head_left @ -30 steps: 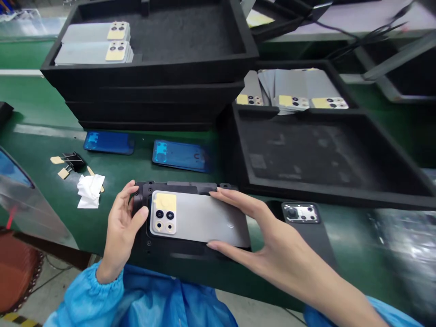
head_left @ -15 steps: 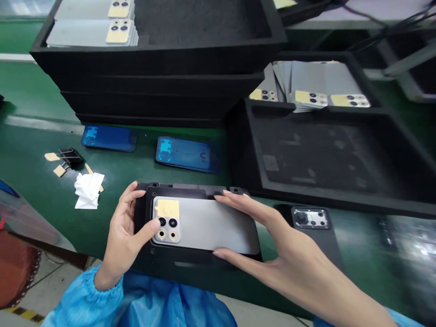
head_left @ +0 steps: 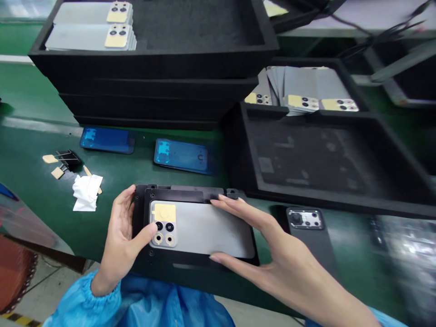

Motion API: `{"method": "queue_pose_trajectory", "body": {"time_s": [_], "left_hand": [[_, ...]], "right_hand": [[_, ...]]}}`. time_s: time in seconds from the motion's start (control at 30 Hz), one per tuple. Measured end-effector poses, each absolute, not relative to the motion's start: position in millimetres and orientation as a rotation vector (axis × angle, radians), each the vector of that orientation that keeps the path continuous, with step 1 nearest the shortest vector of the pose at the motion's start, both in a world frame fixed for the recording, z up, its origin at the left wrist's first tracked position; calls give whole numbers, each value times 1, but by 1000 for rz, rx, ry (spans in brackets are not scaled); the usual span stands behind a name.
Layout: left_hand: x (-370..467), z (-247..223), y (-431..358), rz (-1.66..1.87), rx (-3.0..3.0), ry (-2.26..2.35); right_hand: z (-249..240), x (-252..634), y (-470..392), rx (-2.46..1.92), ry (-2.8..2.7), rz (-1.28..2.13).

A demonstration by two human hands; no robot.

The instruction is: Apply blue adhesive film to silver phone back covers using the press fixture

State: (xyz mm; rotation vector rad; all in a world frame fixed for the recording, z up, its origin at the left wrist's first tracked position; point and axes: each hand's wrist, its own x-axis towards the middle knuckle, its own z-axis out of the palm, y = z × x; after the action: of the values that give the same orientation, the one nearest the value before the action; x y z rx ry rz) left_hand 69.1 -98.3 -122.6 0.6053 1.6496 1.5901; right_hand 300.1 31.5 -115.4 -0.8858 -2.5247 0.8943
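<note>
A silver-grey phone back cover (head_left: 207,227) lies in a black fixture (head_left: 190,195) before me, its camera block with a yellow film patch at the left end. My left hand (head_left: 119,240) is closed round the fixture's left end, with the thumb on the cover beside the lens rings and the other fingers at the far left corner. From the right, my right hand (head_left: 265,236) spans the cover, fingertips on its far edge and thumb on its near edge. The palm hides part of the right end.
Stacked black foam trays (head_left: 153,68) rise behind, holding grey covers (head_left: 85,36). Another black tray (head_left: 327,154) stands right. Two blue-filmed panels (head_left: 182,156) (head_left: 107,140), a binder clip (head_left: 70,157) and a white tissue (head_left: 86,193) lie left. A dark phone panel (head_left: 309,236) is right of my hand.
The view has shifted slightly. Both hands keep nearly the same places on the cover and fixture.
</note>
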Motion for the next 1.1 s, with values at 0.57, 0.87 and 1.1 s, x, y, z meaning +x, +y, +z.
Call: {"method": "queue_pose_trajectory", "body": {"time_s": [0.57,0.87,1.1], "left_hand": [[71,-122,-98,1594,590,1662],[72,-124,-99,1595,621,1665],[71,-127,-101,1585,624,1666]], "right_hand": [[-112,296,34,-863,-2530,884],[-117,297,32,-866,-2526,875],[-115,296,35,-849,-2536,916]]}}
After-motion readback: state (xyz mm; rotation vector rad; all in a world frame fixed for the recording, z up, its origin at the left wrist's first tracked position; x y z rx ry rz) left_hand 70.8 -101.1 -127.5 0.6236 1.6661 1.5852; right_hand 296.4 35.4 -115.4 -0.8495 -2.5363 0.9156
